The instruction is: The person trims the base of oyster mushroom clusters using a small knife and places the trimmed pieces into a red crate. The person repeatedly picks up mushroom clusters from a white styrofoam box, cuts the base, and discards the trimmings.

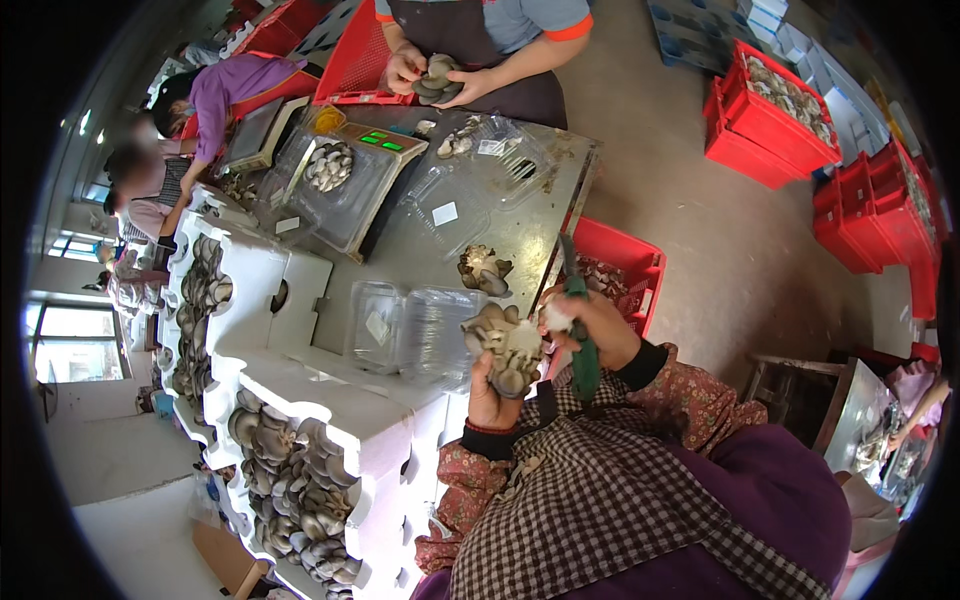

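Note:
My left hand (493, 394) holds a cluster of oyster mushrooms (510, 349) upright over the table's near edge. Close beside it on the right, my right hand (596, 326) is closed around a knife with a green handle (583, 367); its dark blade points away from me. A pale piece of mushroom stem (556, 315) is at the fingers of that hand. Another mushroom cluster (484, 270) lies on the metal table (525, 240) just beyond. Stacked clear plastic trays (439, 337) stand left of my left hand.
White foam boxes of mushrooms (382, 420) line the left side. A red crate with trimmings (649, 289) stands below the table's right edge. A scale (352, 202) bears a tray of mushrooms. Across the table, a co-worker's hands (469, 86) hold mushrooms. Red crates (780, 127) stand farther right.

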Demonstrator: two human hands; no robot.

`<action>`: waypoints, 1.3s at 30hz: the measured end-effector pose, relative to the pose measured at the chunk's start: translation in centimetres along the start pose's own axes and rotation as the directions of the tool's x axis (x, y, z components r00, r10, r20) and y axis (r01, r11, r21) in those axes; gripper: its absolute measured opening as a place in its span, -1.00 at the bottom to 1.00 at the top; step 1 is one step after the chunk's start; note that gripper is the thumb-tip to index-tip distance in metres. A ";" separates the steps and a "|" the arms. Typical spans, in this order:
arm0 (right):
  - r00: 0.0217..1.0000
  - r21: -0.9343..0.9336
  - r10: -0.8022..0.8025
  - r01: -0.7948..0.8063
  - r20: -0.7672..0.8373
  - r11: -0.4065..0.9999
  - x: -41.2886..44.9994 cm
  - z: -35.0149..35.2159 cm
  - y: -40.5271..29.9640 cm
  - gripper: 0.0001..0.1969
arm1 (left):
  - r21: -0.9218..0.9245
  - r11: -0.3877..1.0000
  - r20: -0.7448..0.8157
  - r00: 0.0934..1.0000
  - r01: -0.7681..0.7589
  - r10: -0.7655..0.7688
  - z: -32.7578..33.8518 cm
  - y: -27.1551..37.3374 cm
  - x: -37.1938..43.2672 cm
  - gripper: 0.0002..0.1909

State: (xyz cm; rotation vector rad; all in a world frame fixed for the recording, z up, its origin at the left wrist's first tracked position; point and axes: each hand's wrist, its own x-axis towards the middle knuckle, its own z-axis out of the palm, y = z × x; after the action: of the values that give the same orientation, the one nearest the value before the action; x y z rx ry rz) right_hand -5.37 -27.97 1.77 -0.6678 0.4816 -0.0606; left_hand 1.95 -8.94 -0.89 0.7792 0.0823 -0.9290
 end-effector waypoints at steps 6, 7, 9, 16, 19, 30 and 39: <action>0.968 -0.384 -0.151 0.063 -0.203 0.921 2.8 -7.8 -1.4 -0.69 | -0.138 0.990 -0.103 0.994 0.005 -0.020 -0.6 1.5 -0.8 -0.34; 0.972 -0.584 -0.118 -0.022 -0.202 0.811 3.1 -9.1 -1.6 -0.65 | -0.157 0.988 -0.131 0.991 0.012 -0.033 -0.4 1.8 -0.9 -0.34; 0.745 -0.978 -0.635 0.179 0.206 -0.107 4.2 -12.5 -0.2 -0.65 | -0.203 0.978 -0.167 0.983 0.046 -0.081 0.3 2.0 -0.7 -0.36; 0.833 -0.746 -0.338 0.547 0.438 0.380 0.8 2.9 -1.5 -0.64 | -0.244 0.960 -0.187 0.965 0.137 -0.185 0.3 2.3 -0.6 -0.44; 0.797 -0.752 -0.315 0.597 0.516 0.279 1.7 3.7 0.6 -0.66 | -0.277 0.949 -0.208 0.954 0.154 -0.215 0.7 2.4 -0.8 -0.47; 0.818 -0.810 -0.385 0.536 0.428 0.237 1.7 3.3 1.9 -0.79 | -0.316 0.929 -0.221 0.937 0.192 -0.269 -0.4 1.8 -1.0 -0.52; 0.826 -0.952 -0.502 0.305 0.254 0.019 3.9 -6.2 -0.3 -0.81 | -0.143 0.978 -0.271 0.944 0.153 -0.188 0.3 2.0 -1.2 -0.46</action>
State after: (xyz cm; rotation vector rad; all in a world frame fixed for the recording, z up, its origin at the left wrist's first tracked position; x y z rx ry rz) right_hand -4.62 -32.66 -3.88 -2.2123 0.4104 -0.3934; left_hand 2.56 -7.60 0.95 0.7977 0.4604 -0.9611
